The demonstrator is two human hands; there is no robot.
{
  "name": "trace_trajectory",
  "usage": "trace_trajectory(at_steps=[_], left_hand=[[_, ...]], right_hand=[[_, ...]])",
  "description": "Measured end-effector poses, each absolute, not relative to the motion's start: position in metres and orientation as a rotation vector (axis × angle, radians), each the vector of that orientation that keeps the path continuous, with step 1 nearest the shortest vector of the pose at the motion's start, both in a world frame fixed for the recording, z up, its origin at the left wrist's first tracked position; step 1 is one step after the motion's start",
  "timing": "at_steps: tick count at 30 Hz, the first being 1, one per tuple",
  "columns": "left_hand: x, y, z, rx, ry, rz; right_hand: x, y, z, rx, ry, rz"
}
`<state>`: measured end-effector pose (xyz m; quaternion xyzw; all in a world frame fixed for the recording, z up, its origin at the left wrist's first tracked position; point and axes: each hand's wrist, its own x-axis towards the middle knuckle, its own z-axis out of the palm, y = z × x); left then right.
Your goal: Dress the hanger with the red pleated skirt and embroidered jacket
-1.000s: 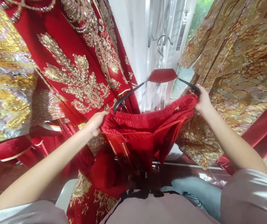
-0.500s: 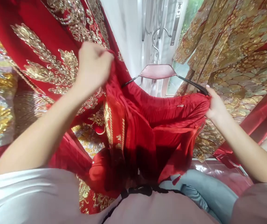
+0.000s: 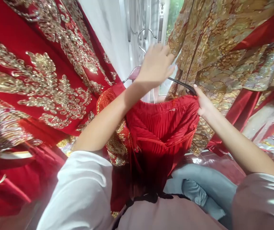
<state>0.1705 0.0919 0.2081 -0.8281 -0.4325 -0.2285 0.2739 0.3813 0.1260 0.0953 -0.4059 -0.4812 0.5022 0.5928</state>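
Fingers [image 3: 197, 93] of right hand [image 3: 203, 104] pinched shut on the waistband of the red skirt [image 3: 163, 127], at the right tip of the hanger [image 3: 180, 83]. Skirt hangs below hanger: pleated, satiny, gold-trimmed panel on its left.

Left hand [image 3: 155, 65] half curled over hanger's neck, grip hidden. Half a second ago it lifted the skirt's edge left of hanger.

Red robe [image 3: 43, 83], raised gold embroidery, crowds hanger's left; scaled gold brocade [image 3: 223, 64] its right. Window [image 3: 172, 12] behind hanger.

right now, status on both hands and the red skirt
Left hand up at hanger centre, grip unclear. Right hand pinching red skirt waistband at hanger end. Embroidered gowns crowd both sides.
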Motion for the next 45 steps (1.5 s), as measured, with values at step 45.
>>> trace_trajectory(at_steps=[45], left_hand=[[0.09,0.023,0.166,-1.651,-1.753,-1.09]], right_hand=[[0.301,0.056,0.162,-1.25,-2.135,-0.383]])
